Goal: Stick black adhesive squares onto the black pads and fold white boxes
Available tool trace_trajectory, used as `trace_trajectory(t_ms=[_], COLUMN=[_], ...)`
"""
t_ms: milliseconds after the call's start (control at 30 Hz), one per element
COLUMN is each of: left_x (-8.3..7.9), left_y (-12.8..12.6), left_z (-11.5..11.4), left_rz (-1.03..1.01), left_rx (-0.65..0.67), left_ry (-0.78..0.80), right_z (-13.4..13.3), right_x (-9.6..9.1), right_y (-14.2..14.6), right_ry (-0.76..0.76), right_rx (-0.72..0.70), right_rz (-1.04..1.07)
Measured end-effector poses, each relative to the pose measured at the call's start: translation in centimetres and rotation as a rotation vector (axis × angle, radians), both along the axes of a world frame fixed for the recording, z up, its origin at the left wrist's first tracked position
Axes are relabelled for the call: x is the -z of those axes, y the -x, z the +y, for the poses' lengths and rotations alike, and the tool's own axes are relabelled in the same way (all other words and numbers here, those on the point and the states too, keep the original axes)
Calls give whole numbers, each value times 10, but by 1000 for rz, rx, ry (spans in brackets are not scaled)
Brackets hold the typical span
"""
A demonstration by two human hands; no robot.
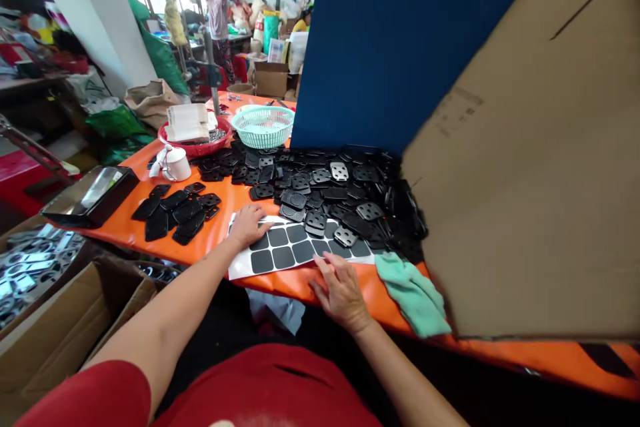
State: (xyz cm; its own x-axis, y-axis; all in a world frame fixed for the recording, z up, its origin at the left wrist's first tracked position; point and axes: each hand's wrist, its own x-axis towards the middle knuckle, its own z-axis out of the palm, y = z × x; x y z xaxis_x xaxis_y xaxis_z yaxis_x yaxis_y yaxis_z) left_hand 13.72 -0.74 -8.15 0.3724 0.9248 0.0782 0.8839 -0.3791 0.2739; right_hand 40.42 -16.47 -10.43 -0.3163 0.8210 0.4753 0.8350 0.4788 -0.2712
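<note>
Left hand (249, 223), right hand (340, 290) on pad sheet (283, 248); cardboard (530, 200) print blurred

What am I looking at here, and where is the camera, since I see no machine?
There is no machine: a person works with bare hands, and the one picture comes from a camera worn on their head, looking forward and down. The left hand rests on the left end of a white sheet of black square pads; the right hand lies flat at its near edge. Neither grips anything. The sheet lies on an orange table, beside a pile of black parts, a green cloth and a teal basket. A cardboard sheet fills the right side.
</note>
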Motion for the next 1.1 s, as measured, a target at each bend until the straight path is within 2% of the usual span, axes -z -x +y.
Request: trace_trajectory(t_ms=[133, 200, 267, 367, 500, 667, 900, 1100], left_x=[-20, -32, -38, -29, -3, 10, 9, 11], left_y=[3, 4, 7, 12, 20, 26, 25, 25], left_z=[2, -10, -31, -71, -103, -104, -103, -103], left_rz=[77, 116, 151, 219, 184, 86, 66, 122], left_rx=[82, 116, 155, 221, 151, 144, 128, 125], left_ry=[72, 78, 48, 36, 35, -57, -24, -31], right_z=[5, 8, 10, 10, 10, 10, 9, 16], right_x=[0, -1, -2, -1, 5, 12, 8, 19], right_y=[6, 8, 9, 9, 6, 4, 4, -1], right_ry=[79, 90, 88, 76, 70, 74, -35, -159], right_rx=[53, 63, 74, 80, 84, 82, 29, 4], right_rz=[-139, -146, -150, -148, -130, -114, -81, -94])
